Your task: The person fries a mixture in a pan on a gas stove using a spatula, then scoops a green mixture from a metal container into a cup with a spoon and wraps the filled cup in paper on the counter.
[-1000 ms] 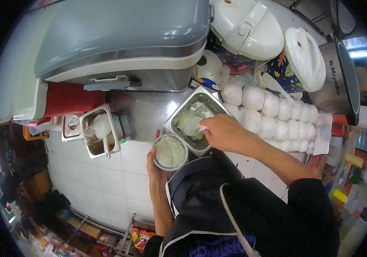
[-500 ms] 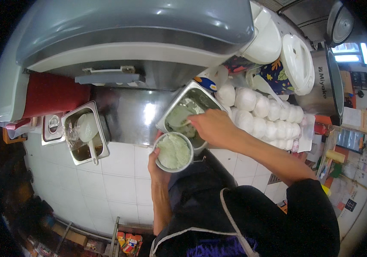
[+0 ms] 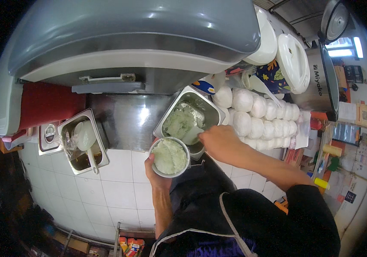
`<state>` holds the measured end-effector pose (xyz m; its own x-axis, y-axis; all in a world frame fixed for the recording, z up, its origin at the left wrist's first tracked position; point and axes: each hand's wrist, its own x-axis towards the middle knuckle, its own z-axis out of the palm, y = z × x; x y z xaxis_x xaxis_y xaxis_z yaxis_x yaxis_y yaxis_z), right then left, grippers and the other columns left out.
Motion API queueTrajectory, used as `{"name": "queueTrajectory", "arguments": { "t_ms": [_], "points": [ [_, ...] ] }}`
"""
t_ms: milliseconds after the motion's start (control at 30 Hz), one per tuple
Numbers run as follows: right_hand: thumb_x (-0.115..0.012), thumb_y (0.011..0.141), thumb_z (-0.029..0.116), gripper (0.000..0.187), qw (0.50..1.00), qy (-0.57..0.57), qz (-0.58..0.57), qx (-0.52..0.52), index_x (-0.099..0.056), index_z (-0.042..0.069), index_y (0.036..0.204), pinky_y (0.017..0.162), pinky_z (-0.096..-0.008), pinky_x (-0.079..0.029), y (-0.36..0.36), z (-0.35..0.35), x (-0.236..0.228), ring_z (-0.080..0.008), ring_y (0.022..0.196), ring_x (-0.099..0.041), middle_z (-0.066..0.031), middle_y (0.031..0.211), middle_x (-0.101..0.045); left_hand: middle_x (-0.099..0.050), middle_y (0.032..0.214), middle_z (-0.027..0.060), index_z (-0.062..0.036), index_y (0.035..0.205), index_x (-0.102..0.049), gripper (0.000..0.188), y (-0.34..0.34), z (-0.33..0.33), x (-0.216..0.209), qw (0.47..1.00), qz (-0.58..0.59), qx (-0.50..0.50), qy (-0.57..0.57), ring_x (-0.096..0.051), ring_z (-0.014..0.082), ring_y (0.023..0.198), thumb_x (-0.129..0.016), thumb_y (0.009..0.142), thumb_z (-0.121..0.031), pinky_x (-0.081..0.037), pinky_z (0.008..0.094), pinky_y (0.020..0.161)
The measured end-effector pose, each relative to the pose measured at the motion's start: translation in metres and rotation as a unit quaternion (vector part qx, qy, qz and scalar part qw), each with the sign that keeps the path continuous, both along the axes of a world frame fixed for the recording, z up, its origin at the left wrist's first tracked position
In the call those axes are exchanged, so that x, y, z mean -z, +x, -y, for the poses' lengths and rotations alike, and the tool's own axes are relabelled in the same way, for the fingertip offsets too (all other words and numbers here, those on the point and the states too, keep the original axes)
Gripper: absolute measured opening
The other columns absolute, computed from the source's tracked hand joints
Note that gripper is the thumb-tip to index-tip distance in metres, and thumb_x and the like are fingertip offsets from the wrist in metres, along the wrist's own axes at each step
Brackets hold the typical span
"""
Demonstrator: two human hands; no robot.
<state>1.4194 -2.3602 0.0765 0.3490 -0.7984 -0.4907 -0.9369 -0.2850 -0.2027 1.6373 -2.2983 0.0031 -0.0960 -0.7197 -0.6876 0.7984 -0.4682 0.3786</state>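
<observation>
My left hand (image 3: 160, 173) grips a round pale bowl (image 3: 152, 159) by its side. The bowl is heaped with pale green, grainy food that looks like rice (image 3: 170, 156). My right hand (image 3: 220, 140) is closed round the handle of a flat, pale paddle (image 3: 191, 136). The paddle's blade sits inside a deep steel pan (image 3: 215, 116), beside more of the same green food (image 3: 181, 118). The bowl is held at the pan's near left corner. Most of the paddle's handle is hidden by my fingers.
A grey-lidded appliance (image 3: 140, 25) overhangs the steel counter (image 3: 125, 115). At left, another steel pan (image 3: 105, 160) holds a white ladle (image 3: 90, 150). Rows of white rounded bundles (image 3: 242, 100) stand right of the green food's pan, near a leaf-patterned container (image 3: 293, 64) and a large cooker (image 3: 316, 83).
My right hand has moved right and toward me, drawing the paddle across to the pan's near right side. My left hand and the bowl have shifted slightly left and nearer.
</observation>
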Motion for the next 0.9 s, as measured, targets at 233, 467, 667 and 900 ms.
{"name": "queueTrajectory", "arguments": {
  "t_ms": [233, 467, 667, 900],
  "points": [
    [-0.067, 0.078, 0.008, 0.013, 0.995, 0.082, -0.049, -0.001, -0.074, 0.006, 0.089, 0.069, -0.0494, -0.057, 0.018, 0.017, -0.039, -0.0364, 0.079, -0.073, -0.0182, 0.081, -0.073, -0.056, 0.144, 0.0185, 0.0007, 0.150, -0.044, 0.074, 0.002, -0.002, 0.007, 1.000, -0.008, 0.014, -0.002, -0.054, 0.0323, 0.133, -0.053, 0.092, -0.045, -0.043, 0.0430, 0.113],
    [-0.064, 0.087, 0.012, 0.014, 0.994, 0.088, -0.037, -0.059, -0.076, 0.008, 0.092, 0.073, -0.0491, -0.056, 0.021, 0.038, -0.045, -0.0369, 0.085, -0.072, -0.0193, 0.085, -0.073, -0.061, 0.137, 0.0210, 0.0005, 0.144, -0.050, 0.073, -0.002, -0.002, 0.010, 0.999, 0.011, 0.005, -0.040, -0.061, 0.0360, 0.125, -0.051, 0.092, -0.051, -0.051, 0.0478, 0.106],
    [-0.059, 0.093, 0.014, 0.018, 0.995, 0.042, 0.031, 0.086, -0.074, 0.004, 0.100, 0.082, -0.0523, -0.055, 0.019, 0.059, -0.039, -0.0415, 0.094, -0.070, -0.0223, 0.099, -0.073, -0.060, 0.138, 0.0209, 0.0008, 0.144, -0.050, 0.074, -0.005, -0.004, 0.009, 0.999, 0.024, 0.000, -0.023, -0.061, 0.0357, 0.125, -0.049, 0.092, -0.053, -0.051, 0.0481, 0.105],
    [-0.058, 0.093, 0.012, 0.023, 0.974, 0.023, 0.015, 0.225, -0.073, 0.003, 0.107, 0.088, -0.0529, -0.055, 0.010, 0.064, -0.010, -0.0435, 0.097, -0.070, -0.0247, 0.103, -0.072, -0.054, 0.144, 0.0158, -0.0039, 0.151, -0.041, 0.070, -0.016, -0.017, 0.011, 1.000, -0.011, -0.017, -0.016, -0.052, 0.0319, 0.135, -0.048, 0.095, -0.046, -0.042, 0.0446, 0.113]
  ]
}}
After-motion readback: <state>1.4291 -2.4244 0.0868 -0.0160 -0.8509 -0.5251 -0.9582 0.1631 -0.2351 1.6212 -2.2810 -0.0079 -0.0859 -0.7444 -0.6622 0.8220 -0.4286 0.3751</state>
